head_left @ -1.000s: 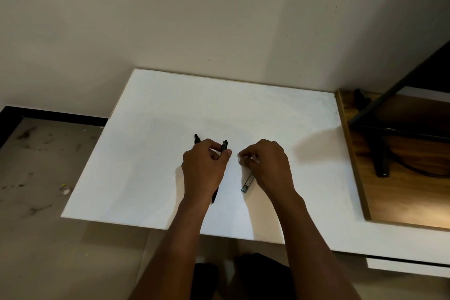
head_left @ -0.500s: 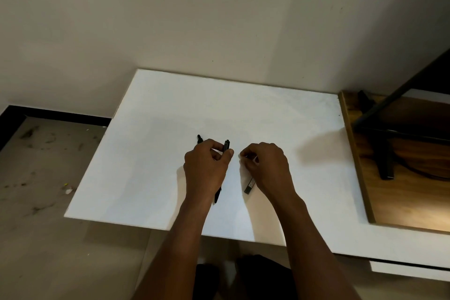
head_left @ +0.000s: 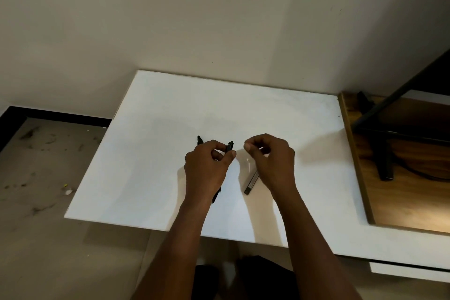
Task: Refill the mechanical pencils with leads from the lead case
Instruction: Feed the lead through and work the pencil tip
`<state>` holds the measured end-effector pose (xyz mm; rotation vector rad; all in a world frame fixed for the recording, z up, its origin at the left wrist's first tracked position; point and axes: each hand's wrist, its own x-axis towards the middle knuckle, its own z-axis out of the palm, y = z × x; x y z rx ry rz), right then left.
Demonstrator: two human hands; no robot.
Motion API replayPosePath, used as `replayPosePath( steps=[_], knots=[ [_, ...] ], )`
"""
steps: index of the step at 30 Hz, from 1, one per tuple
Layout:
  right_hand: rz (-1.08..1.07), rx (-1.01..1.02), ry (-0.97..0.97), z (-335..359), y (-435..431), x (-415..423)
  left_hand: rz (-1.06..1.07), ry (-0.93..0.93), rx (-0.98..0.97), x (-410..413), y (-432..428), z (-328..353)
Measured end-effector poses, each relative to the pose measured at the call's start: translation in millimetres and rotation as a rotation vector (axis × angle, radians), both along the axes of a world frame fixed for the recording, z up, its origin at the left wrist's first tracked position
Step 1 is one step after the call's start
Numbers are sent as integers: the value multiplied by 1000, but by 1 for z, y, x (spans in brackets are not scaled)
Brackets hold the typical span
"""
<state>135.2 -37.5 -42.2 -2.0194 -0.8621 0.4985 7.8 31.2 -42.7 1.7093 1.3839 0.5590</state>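
Head view: the right hand (head_left: 272, 163) has lifted off the lead case (head_left: 252, 181). The case now lies on the white counter (head_left: 146, 153), partly under that hand. The right grip is pressed together, thumb on finger; I cannot tell what it pinches. The left hand (head_left: 207, 170) pinches one mechanical pencil (head_left: 230, 146). A second pencil (head_left: 199, 140) pokes out behind it. Two pencils, one case.

A mechanical pencil (head_left: 230, 146) and a second pencil (head_left: 199, 139) sit in the left hand (head_left: 207, 170) over the middle of the desk (head_left: 146, 165), their upper ends toward the back edge. Just right of them the lead case (head_left: 252, 181) lies on the desk, its far end under the right hand (head_left: 272, 161). Beyond the desk's right edge, a side table (head_left: 401, 202) carries a stand (head_left: 384, 163).
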Motion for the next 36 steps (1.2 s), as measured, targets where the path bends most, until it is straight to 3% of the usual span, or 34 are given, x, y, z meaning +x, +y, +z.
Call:
replayPosePath(
  steps=[5,12,23,36],
  knots=[
    [-76,166,422,7,-2,2,-64,-103,-38,2,-1,2],
    [-76,256,604,12,-4,5,-125,-166,2,5,-2,3],
    [-51,200,522,13,-6,9,-153,-156,89,6,-3,3],
    [75,116,275,15,-7,12,-180,-166,154,4,-4,-1]
  ],
)
